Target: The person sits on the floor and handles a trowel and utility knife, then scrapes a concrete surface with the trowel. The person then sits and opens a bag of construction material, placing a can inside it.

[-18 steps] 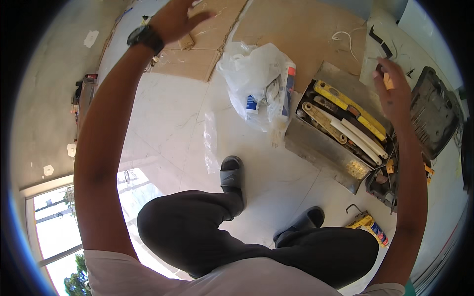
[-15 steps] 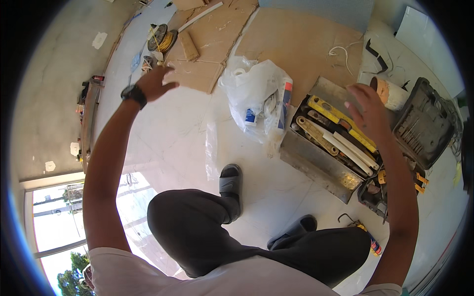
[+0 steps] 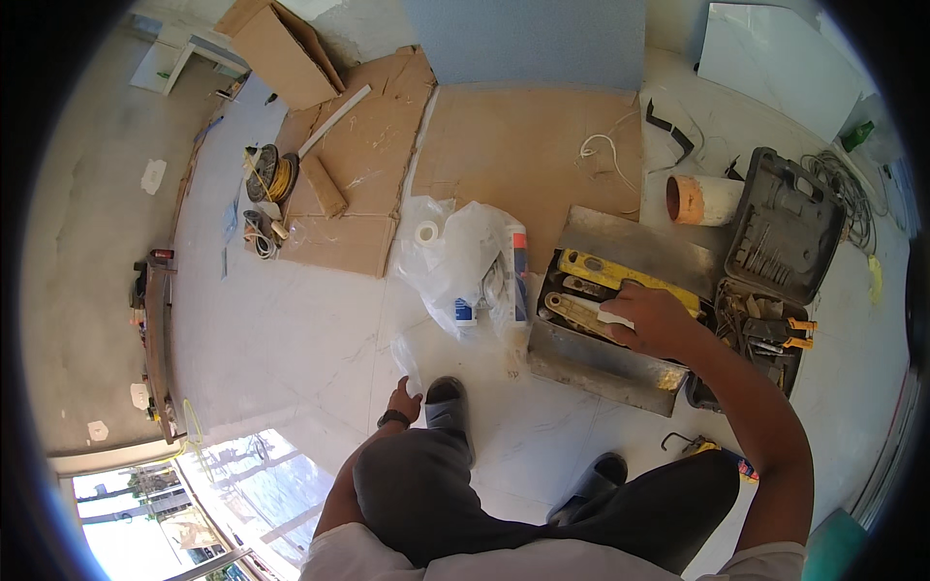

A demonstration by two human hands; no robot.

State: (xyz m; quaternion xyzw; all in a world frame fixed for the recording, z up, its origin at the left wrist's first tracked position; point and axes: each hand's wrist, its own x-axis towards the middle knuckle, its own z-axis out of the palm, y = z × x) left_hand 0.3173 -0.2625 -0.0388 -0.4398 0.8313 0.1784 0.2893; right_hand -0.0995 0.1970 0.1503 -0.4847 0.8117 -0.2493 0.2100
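My right hand (image 3: 657, 324) reaches into an open metal toolbox (image 3: 605, 373), its fingers closed around a long white bar (image 3: 612, 319). Most of that bar is hidden under the hand. Beside it in the box lie a yellow spirit level (image 3: 588, 266) and a dull tan tool with a round eye at its end (image 3: 572, 310). My left hand (image 3: 403, 401), with a black watch (image 3: 393, 418) at the wrist, hangs low by my left sandal (image 3: 446, 402). Its fingers are apart, close to a strip of clear plastic (image 3: 405, 358); contact I cannot tell.
A white plastic bag (image 3: 450, 252) with tubes and a bottle stands left of the toolbox. To the right are an open drill-bit case (image 3: 785, 228), a pipe piece (image 3: 704, 199) and a caulking gun (image 3: 712, 445). Cardboard (image 3: 523, 136) and a cable reel (image 3: 271, 176) lie farther off.
My right hand has come down into the toolbox and closed on the white bar. My left hand has dropped from far left to beside my left foot. The view has shifted.
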